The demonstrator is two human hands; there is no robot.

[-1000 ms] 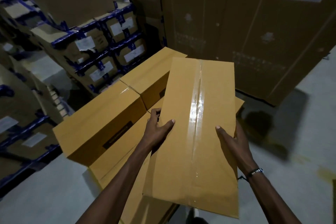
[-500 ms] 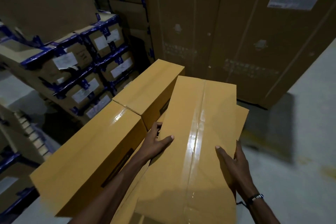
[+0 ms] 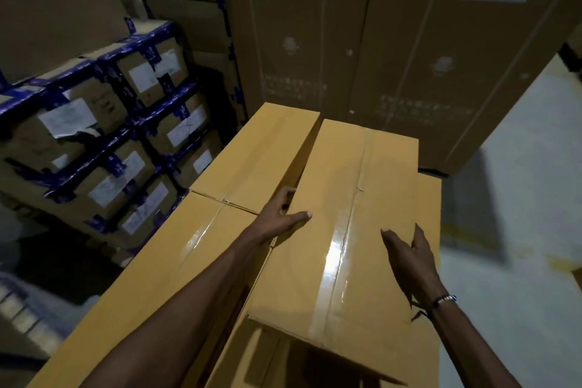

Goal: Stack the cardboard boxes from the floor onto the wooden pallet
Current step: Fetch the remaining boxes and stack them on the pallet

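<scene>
I hold a long tan cardboard box with a shiny tape strip down its top. My left hand grips its left edge, thumb on top and fingers down the side. My right hand grips the right edge the same way. The box sits over a lower layer box and lies beside two stacked boxes, a near one and a far one. The pallet is hidden beneath the stack.
Stacked cartons with blue tape and white labels stand to the left. Tall brown cartons form a wall right behind the stack. Grey concrete floor lies to the right.
The held box has moved forward and down, alongside the two stacked boxes. Both hands keep the same grip on its edges.
</scene>
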